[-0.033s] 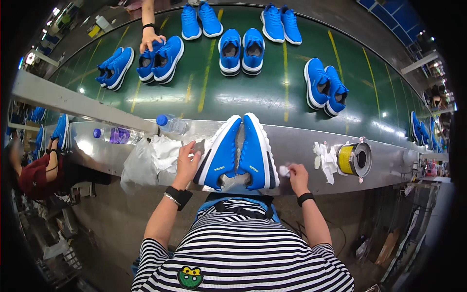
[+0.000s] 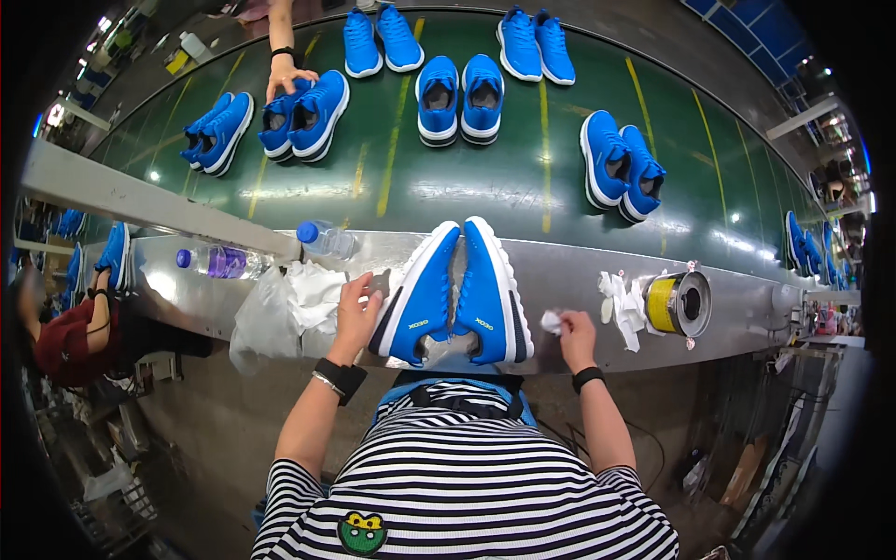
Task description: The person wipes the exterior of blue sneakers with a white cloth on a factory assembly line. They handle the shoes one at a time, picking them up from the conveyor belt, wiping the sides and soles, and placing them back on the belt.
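Observation:
A pair of blue sneakers with white soles stands on the metal bench in front of me, toes pointing away: a left one and a right one. Beside the outer sole of the left sneaker is my left hand, fingers bent but apart, with nothing seen in them. To the right of the pair, my right hand pinches a small crumpled white wipe, slightly blurred. It is held just off the right sneaker's heel.
Beyond the bench, a green conveyor belt carries several pairs of blue sneakers. Another person's hand touches one pair. White rags, a plastic bag and two bottles lie left; an open yellow-labelled can lies right.
My right hand has moved a little to the right with the white wipe, away from the right sneaker. My left hand stays almost in place.

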`<state>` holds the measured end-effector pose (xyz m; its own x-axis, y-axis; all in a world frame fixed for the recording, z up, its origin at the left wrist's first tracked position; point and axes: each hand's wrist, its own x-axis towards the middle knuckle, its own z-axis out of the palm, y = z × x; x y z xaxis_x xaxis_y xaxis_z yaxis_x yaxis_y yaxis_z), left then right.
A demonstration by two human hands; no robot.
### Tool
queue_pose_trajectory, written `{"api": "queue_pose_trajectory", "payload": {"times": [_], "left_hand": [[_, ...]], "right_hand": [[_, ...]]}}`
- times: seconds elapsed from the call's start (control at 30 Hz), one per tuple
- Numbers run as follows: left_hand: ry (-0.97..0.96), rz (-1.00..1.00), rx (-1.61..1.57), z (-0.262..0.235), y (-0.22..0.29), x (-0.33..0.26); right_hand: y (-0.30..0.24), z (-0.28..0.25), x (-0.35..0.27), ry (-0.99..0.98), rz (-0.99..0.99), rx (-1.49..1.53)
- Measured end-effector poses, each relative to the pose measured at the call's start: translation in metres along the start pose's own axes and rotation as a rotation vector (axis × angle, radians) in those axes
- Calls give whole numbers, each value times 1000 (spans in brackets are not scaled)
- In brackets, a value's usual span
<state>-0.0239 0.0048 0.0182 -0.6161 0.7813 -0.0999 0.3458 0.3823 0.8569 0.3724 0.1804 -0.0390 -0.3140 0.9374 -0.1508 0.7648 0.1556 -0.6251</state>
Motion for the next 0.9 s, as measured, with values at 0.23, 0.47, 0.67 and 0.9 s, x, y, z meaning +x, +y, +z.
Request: {"api": "queue_pose_trajectory", "payload": {"times": [0.23, 0.47, 0.67, 0.9], "left_hand": [[-60, -71, 21, -2, -13, 8], [-434, -209, -72, 3, -10, 16], [-491, -219, -49, 8, -8, 15], [-482, -219, -89, 14, -22, 17]], "right_hand": [[-15, -48, 46, 640, -231, -273], [-90, -1, 28, -473, 195, 891], [-103, 32, 27, -381, 308, 905], [-124, 42, 37, -163, 132, 668]]}}
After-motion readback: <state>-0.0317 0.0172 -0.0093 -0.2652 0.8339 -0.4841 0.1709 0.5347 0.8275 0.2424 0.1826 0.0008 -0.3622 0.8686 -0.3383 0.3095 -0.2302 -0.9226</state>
